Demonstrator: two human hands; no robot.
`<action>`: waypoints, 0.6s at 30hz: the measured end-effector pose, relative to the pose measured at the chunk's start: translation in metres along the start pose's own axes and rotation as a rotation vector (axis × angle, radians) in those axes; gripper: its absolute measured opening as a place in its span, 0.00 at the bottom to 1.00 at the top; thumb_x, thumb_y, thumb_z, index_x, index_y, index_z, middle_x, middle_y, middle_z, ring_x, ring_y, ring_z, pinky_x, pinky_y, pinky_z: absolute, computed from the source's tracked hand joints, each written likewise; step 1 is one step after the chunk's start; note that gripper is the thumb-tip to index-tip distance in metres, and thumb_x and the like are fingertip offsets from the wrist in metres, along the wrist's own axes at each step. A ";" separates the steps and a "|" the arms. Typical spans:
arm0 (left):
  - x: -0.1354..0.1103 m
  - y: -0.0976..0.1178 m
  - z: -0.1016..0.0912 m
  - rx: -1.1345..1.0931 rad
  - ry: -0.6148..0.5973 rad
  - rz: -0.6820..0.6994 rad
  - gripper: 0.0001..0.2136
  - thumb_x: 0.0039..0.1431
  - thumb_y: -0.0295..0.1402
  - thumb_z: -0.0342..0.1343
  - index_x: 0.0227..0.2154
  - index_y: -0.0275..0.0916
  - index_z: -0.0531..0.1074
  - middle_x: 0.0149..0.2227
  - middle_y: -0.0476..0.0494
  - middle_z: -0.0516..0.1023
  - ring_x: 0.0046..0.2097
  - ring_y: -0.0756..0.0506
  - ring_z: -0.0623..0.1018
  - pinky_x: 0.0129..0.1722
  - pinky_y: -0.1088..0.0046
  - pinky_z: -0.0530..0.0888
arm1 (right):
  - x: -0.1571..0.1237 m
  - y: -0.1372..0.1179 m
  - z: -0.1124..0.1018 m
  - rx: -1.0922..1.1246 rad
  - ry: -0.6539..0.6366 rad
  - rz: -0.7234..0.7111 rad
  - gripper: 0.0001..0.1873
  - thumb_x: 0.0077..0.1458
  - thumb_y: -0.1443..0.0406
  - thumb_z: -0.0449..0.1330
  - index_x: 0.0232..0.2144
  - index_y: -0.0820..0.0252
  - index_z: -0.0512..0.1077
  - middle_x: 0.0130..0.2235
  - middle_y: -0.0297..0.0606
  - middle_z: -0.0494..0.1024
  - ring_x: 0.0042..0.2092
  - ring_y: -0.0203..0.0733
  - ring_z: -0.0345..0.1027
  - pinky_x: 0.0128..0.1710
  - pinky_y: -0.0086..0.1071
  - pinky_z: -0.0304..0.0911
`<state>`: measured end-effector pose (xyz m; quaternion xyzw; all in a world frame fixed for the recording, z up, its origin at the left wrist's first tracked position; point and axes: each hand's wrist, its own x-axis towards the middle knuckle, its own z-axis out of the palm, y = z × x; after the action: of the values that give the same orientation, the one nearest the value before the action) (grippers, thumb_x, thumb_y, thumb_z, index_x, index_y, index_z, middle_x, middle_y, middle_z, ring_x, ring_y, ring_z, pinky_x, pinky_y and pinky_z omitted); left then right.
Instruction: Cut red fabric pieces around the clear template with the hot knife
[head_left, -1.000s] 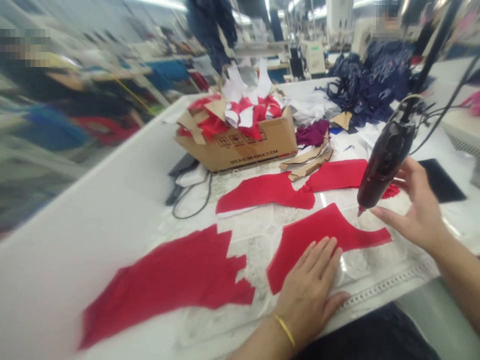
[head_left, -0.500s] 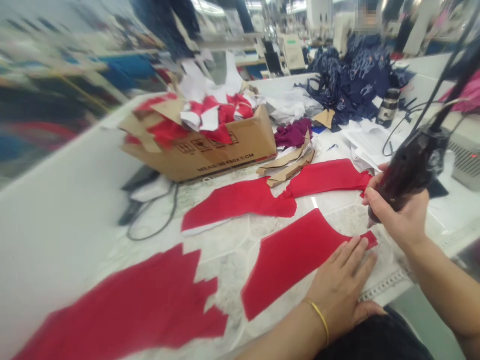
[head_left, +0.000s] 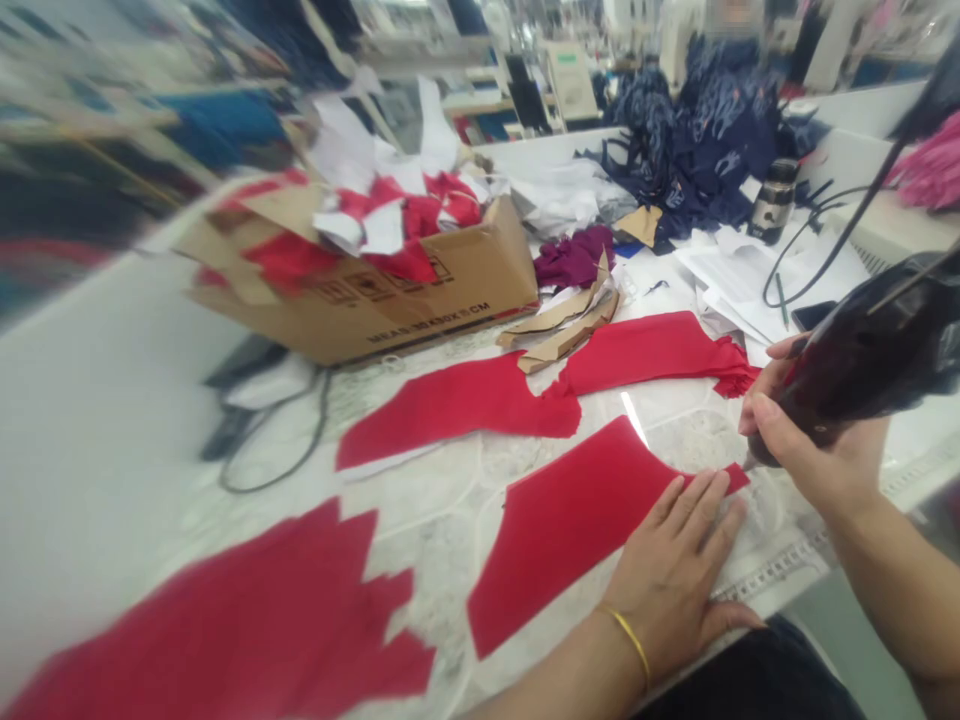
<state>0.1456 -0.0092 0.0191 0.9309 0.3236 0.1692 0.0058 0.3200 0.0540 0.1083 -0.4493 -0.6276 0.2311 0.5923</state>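
Everywhere, red fabric pieces (head_left: 570,520) across a white table (head_left: 112,420), blurred workshop (head_left: 570,80) beyond.

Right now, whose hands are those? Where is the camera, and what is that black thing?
The camera sits on a person's head and looks down, so you see that person's own two hands. There is only this one view, and it is a bit blurry. The left hand, the one with the bracelet, lies flat and open on a piece of red cloth. The right hand grips a dark tool, and the tool's tip is at the corner of that cloth. I cannot tell what kind of tool it is. On the white table lie more red pieces and a cardboard box heaped with scraps. Farther back there is a pile of navy cloth.
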 end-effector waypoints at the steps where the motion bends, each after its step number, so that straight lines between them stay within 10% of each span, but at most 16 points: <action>1: 0.000 0.000 0.001 -0.001 -0.004 -0.003 0.41 0.64 0.65 0.39 0.66 0.35 0.60 0.68 0.34 0.63 0.71 0.37 0.59 0.70 0.59 0.56 | -0.001 0.001 0.001 -0.004 0.007 0.011 0.10 0.54 0.62 0.65 0.35 0.55 0.66 0.23 0.29 0.73 0.23 0.39 0.69 0.25 0.34 0.67; 18: -0.045 -0.028 -0.035 0.195 -0.037 -0.146 0.36 0.70 0.56 0.42 0.67 0.31 0.57 0.69 0.29 0.60 0.71 0.32 0.58 0.67 0.52 0.60 | 0.021 0.006 0.039 0.233 -0.061 -0.034 0.11 0.58 0.61 0.63 0.41 0.53 0.65 0.25 0.28 0.71 0.23 0.40 0.67 0.24 0.38 0.70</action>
<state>0.0844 -0.0178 0.0344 0.9040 0.4054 0.1187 -0.0666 0.2865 0.0843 0.1072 -0.3594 -0.6217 0.3059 0.6251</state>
